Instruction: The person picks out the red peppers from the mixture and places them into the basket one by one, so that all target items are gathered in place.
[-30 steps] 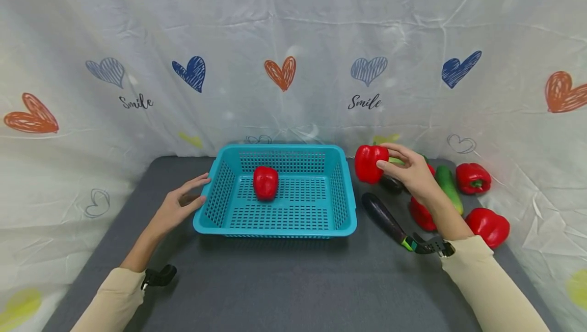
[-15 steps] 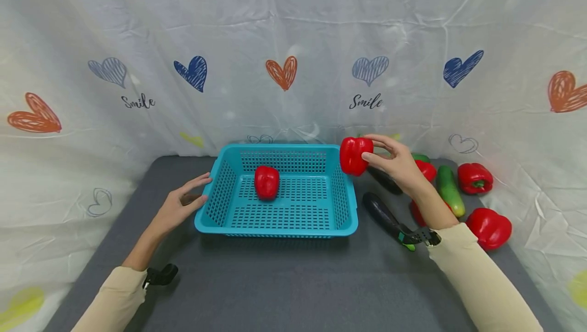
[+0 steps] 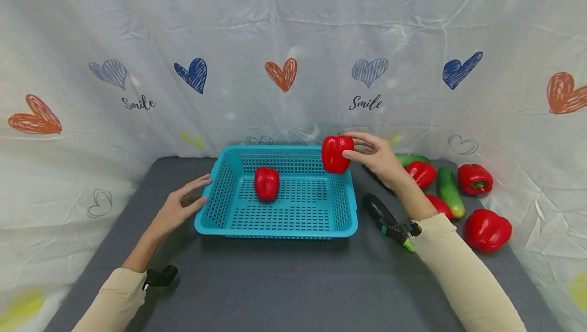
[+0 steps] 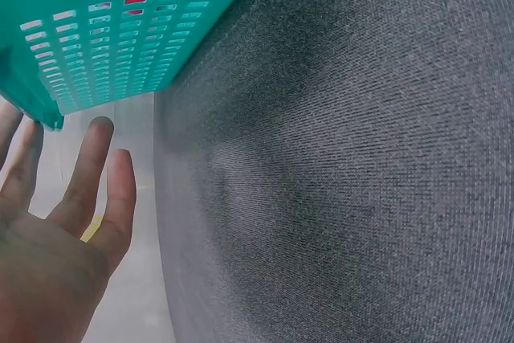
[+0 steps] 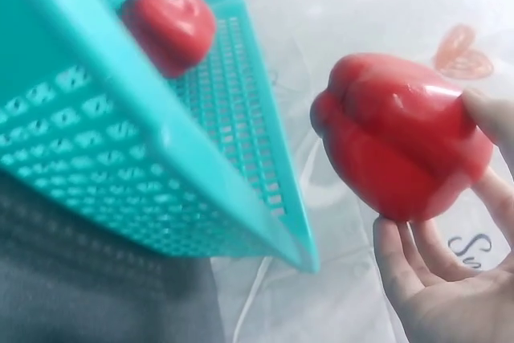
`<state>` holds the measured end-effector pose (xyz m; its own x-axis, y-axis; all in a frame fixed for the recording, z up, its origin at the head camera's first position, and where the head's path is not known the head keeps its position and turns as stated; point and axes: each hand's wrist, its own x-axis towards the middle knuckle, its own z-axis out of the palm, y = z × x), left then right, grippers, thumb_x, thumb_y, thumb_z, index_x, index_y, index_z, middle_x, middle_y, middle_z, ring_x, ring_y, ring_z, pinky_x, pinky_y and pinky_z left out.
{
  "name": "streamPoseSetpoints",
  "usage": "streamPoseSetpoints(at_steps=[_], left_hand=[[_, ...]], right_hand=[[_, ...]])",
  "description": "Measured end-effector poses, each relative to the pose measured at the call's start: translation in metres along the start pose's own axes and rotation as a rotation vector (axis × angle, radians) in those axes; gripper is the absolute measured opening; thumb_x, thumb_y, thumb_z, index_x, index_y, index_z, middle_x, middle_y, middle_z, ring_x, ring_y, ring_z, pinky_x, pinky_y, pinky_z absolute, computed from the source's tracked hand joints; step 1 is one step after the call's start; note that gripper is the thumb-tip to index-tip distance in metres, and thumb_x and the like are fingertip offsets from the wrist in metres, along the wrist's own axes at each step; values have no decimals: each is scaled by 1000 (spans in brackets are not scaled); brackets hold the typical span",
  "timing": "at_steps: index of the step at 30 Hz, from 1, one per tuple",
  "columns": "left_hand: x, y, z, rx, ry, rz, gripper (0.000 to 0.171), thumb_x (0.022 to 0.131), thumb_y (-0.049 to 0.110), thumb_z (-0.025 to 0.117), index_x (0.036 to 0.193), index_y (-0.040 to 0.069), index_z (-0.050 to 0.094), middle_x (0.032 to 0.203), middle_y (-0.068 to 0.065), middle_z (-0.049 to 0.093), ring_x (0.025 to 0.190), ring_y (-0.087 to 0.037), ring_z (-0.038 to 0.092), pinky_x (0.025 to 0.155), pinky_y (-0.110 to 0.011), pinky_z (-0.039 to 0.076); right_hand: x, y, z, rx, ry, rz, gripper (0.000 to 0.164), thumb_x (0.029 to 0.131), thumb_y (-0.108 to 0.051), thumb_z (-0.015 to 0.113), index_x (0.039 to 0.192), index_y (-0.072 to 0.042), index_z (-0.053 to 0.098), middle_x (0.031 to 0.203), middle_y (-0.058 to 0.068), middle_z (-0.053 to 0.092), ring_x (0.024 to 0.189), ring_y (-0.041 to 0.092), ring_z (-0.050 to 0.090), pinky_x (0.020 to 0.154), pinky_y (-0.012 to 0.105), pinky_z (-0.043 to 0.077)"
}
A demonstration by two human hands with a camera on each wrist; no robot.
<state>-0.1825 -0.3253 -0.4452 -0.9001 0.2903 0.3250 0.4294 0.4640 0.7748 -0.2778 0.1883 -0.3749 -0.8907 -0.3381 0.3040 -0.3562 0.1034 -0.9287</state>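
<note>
My right hand (image 3: 375, 156) pinches a red bell pepper (image 3: 337, 155) between thumb and fingers, raised over the back right corner of a turquoise plastic basket (image 3: 276, 232). In the right wrist view that bell pepper (image 5: 405, 138) shows its lobed end, beside the basket's wall. A second red bell pepper (image 3: 266, 184) lies inside the basket, left of its middle. At the basket's left rim rests my left hand (image 3: 176, 210), thumb and fingers spread. The left wrist view has its fingers (image 4: 84, 170) extended, with some fingertips at the basket's edge (image 4: 36, 102).
Right of the basket lie an eggplant (image 3: 380, 210), a cucumber (image 3: 449, 192) and several more red bell peppers (image 3: 488, 230). A second dark eggplant and another green vegetable (image 3: 412, 160) are partly hidden by the right arm. A white printed curtain (image 3: 293, 26) hangs behind the grey table (image 3: 275, 291).
My right hand has carried the bell pepper leftward, from beside the basket to over its back right corner. The left hand and the bell pepper in the basket have stayed put.
</note>
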Motion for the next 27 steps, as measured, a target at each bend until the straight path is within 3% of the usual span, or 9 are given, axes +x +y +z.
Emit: streamPoseSetpoints(at_steps=[2,8,12,16,21,27], left_hand=[[0,0,0,-5,-2,3,48,102,1,60,149,0,49,159,-17,36,117,-14,60,88,-27,51],[-1,2,-1,-14,1,2,48,102,1,60,149,0,49,159,-17,36,117,-9,59,87,-25,50],[-2,3,-1,-21,5,-3,48,102,1,60,149,-1,49,159,-17,36,117,-8,59,87,-23,50],[-1,2,0,-20,6,-5,48,102,1,60,149,0,49,159,-17,36,119,-10,58,87,-21,50],[0,1,1,-17,5,1,48,102,1,60,149,0,49,159,-17,37,120,-3,55,87,-21,49],[0,0,1,-14,3,3,48,102,1,60,149,0,49,159,-17,37,119,-2,55,87,-21,49]], right_hand=[[2,-1,4,21,-6,-3,48,96,-9,71,142,-3,58,136,14,57,120,41,54,89,40,55],[10,0,15,59,-24,8,47,95,-9,73,140,-4,60,135,14,57,121,42,54,93,58,50],[16,0,21,45,-29,23,47,95,-10,73,140,-3,60,137,14,56,123,42,52,94,60,49],[21,0,27,22,-22,51,48,94,-13,75,139,-5,61,136,13,56,120,40,56,94,60,49],[27,0,35,17,-24,64,48,94,-14,75,139,-6,61,134,13,58,115,39,59,89,48,54],[32,2,45,31,-33,86,51,92,-13,77,140,-7,60,134,14,58,122,36,52,85,45,56]])
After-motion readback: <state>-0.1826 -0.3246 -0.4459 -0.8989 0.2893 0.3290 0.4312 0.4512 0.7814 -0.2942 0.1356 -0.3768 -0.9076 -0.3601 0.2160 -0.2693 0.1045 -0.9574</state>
